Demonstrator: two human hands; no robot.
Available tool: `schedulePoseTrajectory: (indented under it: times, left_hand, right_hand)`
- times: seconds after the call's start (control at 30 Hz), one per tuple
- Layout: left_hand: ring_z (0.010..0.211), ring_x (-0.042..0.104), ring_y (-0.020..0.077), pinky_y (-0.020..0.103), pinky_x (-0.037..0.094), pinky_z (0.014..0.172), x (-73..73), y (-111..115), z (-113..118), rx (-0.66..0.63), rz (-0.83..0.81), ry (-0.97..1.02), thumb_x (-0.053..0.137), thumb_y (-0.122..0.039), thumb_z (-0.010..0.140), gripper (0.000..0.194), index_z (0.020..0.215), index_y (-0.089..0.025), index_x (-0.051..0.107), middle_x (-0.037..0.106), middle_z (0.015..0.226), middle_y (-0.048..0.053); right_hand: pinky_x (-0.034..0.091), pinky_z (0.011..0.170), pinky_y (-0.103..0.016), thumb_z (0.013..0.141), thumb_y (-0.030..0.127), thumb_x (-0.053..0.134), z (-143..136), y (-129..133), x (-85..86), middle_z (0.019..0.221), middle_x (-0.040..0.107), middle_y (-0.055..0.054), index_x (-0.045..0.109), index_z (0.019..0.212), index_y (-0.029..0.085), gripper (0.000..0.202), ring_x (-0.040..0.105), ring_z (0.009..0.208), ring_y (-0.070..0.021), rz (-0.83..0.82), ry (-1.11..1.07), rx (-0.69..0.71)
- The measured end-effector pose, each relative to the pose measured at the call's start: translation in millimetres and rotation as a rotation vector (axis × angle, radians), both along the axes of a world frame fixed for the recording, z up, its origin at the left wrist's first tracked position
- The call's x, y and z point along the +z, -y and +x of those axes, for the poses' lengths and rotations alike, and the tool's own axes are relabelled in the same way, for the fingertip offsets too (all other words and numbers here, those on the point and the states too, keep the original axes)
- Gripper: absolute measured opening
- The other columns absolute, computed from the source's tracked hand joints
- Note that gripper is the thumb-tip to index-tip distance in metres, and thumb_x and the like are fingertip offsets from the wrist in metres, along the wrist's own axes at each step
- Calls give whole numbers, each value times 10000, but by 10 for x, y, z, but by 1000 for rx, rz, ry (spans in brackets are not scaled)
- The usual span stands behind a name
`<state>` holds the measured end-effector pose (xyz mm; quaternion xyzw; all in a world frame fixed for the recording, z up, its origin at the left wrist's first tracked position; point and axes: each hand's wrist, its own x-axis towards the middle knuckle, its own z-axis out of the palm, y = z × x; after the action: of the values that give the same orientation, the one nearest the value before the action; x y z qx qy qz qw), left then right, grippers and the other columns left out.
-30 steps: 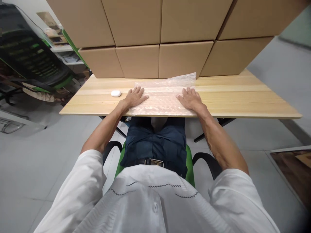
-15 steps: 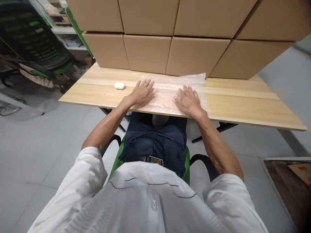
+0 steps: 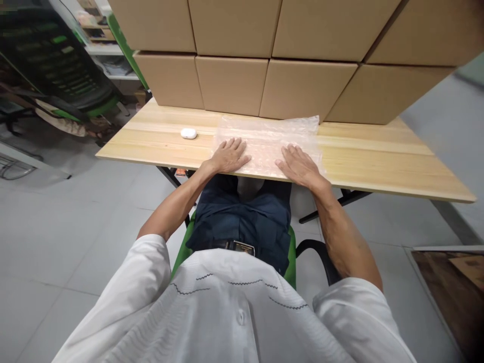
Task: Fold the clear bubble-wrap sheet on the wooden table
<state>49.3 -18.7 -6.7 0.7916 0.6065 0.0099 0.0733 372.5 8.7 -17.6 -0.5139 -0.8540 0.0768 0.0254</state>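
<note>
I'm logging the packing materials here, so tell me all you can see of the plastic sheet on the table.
The plastic sheet is thin, see-through and faintly pinkish, with a crinkled, glossy surface. It lies spread on the wooden table, roughly rectangular, its far edge uneven and close to the cardboard boxes; whether it touches them is unclear. The left hand rests flat on its near left part, the right hand on its near right.

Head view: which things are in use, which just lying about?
In use:
clear plastic sheet, under left hand and right hand
wooden table

Apparently just lying about, untouched:
small white case
stacked cardboard boxes
far-left chair
</note>
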Motion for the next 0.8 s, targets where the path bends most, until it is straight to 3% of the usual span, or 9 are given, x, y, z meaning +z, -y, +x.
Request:
schedulePoseTrajectory:
  times: [0.33,0.5,0.63,0.8]
  left_hand:
    - [1974,208,423,651,183,1592,-1,35,-62,-7,-9,-1,290,-551,1278,785,1983,-214,362,269,2102,144]
    - [1970,218,432,664,181,1591,-21,39,-66,-1,2,3,331,-550,1272,777,1982,-237,376,274,2102,133]
    - [1972,208,434,673,181,1586,-24,48,-50,-3,5,-14,332,-567,1275,792,1993,-232,345,260,2104,145]
    - [1971,207,445,684,194,1581,-7,73,-40,6,8,-34,316,-519,1281,778,1993,-207,344,250,2104,161]
  right_hand:
    - [258,1564,-661,1252,620,293,118,53,-14,2067,254,-266,360,1955,25,924,230,1937,-475,7,-6,-25]
    - [259,1542,-750,1273,622,295,130,179,-58,2056,319,-228,428,1947,119,852,273,1925,-479,110,-59,-61]
    - [216,1557,-758,1290,547,324,-192,439,-13,2055,334,-194,408,1972,153,792,240,1940,-451,209,-114,43]
    - [282,1565,-686,1269,471,458,-802,610,1,2006,418,-236,487,1920,63,769,308,1921,-444,182,-156,288]
